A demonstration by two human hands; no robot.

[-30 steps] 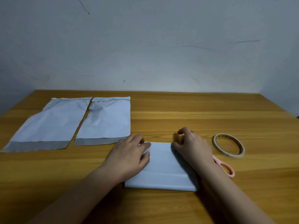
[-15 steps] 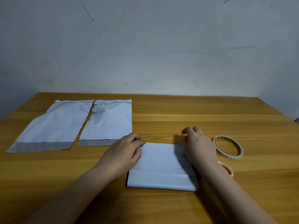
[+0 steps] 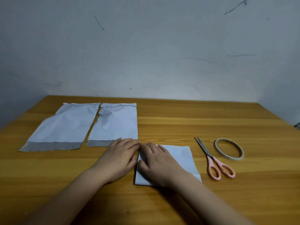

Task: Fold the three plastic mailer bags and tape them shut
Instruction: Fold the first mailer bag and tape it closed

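Pressing flat on the folded bag (image 3: pixel 177 157), the right hand (image 3: pixel 155 161) lies with its fingers spread and straight over the bag's left part, near the middle of the table (image 3: pixel 211 124). The left hand (image 3: pixel 121 157) lies beside it at the bag's left edge, fingers straight and palm down, its fingertips touching the right hand's; whether it rests on the bag or only on the wood I cannot tell. Neither hand grips anything.

This looks like the creasing step on the first bag: it is folded into a small rectangle but shows no tape. Two flat bags lie on the far left of the table, the left flat bag (image 3: pixel 63 127) and the right flat bag (image 3: pixel 115 124), side by side and unfolded, each with a grey strip along its near edge.

The scissors (image 3: pixel 212 159) lie just right of the folded bag, and the tape roll (image 3: pixel 229 149) just right of those. The next move probably calls for one hand to hold the fold down while the other reaches right for the tape, since thin plastic may spring open once released.
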